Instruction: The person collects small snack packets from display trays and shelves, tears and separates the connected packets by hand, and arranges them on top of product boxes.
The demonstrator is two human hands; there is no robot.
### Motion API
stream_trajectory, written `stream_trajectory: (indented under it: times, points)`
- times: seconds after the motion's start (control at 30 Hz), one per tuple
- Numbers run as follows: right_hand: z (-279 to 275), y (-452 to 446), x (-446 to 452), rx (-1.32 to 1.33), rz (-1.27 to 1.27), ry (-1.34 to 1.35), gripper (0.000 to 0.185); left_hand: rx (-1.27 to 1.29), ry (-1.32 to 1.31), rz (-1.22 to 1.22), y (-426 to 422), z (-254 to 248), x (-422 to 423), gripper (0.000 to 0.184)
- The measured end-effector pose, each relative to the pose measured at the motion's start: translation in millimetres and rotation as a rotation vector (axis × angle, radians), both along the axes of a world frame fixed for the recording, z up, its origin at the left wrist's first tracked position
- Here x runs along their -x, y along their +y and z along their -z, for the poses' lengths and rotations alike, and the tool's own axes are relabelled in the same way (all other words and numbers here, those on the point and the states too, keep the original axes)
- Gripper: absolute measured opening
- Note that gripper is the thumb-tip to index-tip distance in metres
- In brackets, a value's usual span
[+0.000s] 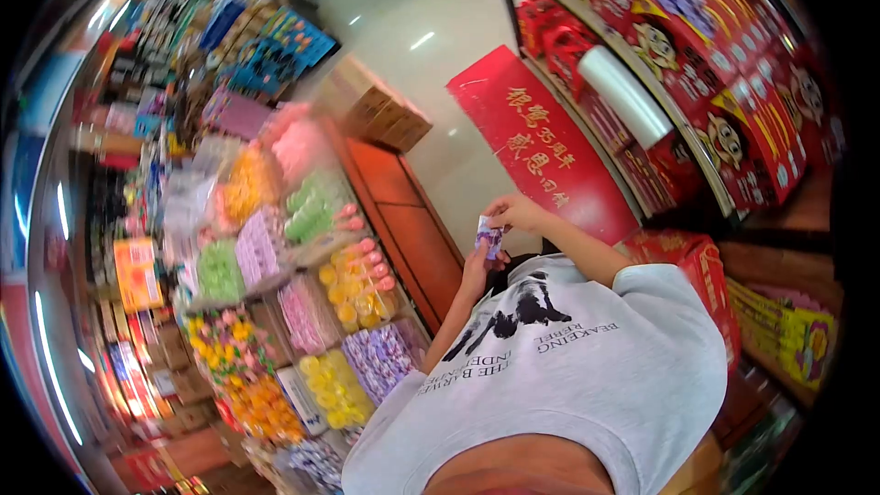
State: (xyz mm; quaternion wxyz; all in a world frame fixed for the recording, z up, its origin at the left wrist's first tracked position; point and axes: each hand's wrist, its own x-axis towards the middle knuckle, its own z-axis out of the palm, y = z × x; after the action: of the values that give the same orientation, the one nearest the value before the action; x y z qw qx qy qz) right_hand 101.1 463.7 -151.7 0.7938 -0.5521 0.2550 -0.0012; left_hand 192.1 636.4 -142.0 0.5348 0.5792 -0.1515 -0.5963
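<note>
Left hand and right hand grip purple-white packet between them, its long axis running hand to hand.

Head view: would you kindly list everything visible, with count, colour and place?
Small item: one, purple and white, between the hands
Bagged goods: many, multicoloured, left of centre
Ledge: one, orange-brown, beside the bagged goods
Carton: at least one, brown, above the ledge
Panel: one, red with gold writing, upper centre
Boxes: many, red, upper right
Roll: one, whitish, beside the boxes
Packs: several, yellow, lower right
Shelf goods: too blurred to count, mixed colours, upper left
Floor: one, pale, top
T-shirt: one, pale with black print, bottom
Left hand: one, bare, centre
Right hand: one, bare, centre
</note>
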Motion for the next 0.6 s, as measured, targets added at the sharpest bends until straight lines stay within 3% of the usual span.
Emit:
stream_trajectory:
  times: [0.1, 0.13, 0.23, 0.37, 0.53, 0.6]
  points:
    - [-26.5, -29.1, 49.4, -0.349, 0.38, -0.101, 0.019, 0.062, -0.177, 0.267, -59.2, -6.2, 9.1, 0.056]
    - [-24.6, -35.4, 60.3, -0.353, 0.433, -0.109, 0.019, 0.061, -0.174, 0.321, -77.4, -8.6, 13.9, 0.056]
    - [-17.2, -52.3, 86.9, -0.491, 0.726, -0.239, 0.015, 0.091, -0.544, 0.635, -126.5, -18.1, 31.6, 0.066]
    - [-19.5, -63.0, 108.5, -0.559, 1.021, -0.432, 0.013, 0.078, -0.591, 0.834, -176.7, -31.1, 56.1, 0.069]
    - [-12.0, -72.9, 113.0, -0.704, 1.189, -0.546, 0.01, 0.153, -0.597, 0.923, -204.2, -27.4, 62.7, 0.068]
    - [-10.9, -82.7, 108.4, -0.689, 1.103, -0.515, 0.012, 0.115, -0.58, 0.909, -213.0, -23.3, 56.1, 0.068]
